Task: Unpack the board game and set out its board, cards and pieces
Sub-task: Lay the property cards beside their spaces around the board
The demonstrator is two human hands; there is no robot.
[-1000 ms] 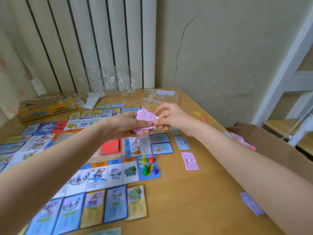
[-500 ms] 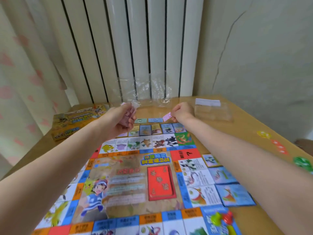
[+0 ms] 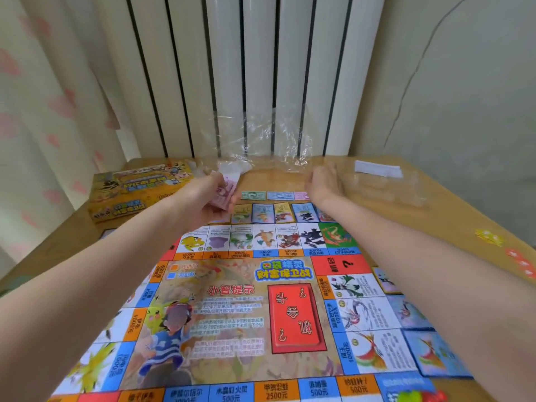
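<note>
The colourful game board [image 3: 232,309] lies flat on the wooden table [image 3: 452,216], with a red card stack [image 3: 294,317] in its middle. My left hand [image 3: 206,201] grips a small stack of pink play money [image 3: 224,190] above the board's far left corner. My right hand [image 3: 322,184] hovers with relaxed fingers over the far edge, just right of a pink note [image 3: 301,195] lying beside a blue note [image 3: 280,195] and a green note [image 3: 253,195]. A row of property cards [image 3: 275,212] lines the board's far side; more cards [image 3: 429,352] lie along its right side.
The yellow game box [image 3: 136,190] sits at the far left. Clear plastic wrap [image 3: 261,140] leans on the radiator, and a clear tray [image 3: 385,187] with a white slip lies far right. Coloured tokens [image 3: 519,262] are on the right edge; pawns [image 3: 417,397] sit bottom right.
The view swung left onto the board. My hands came apart: the right carried one pink note to the far edge and now no longer holds it; the left kept the stack.
</note>
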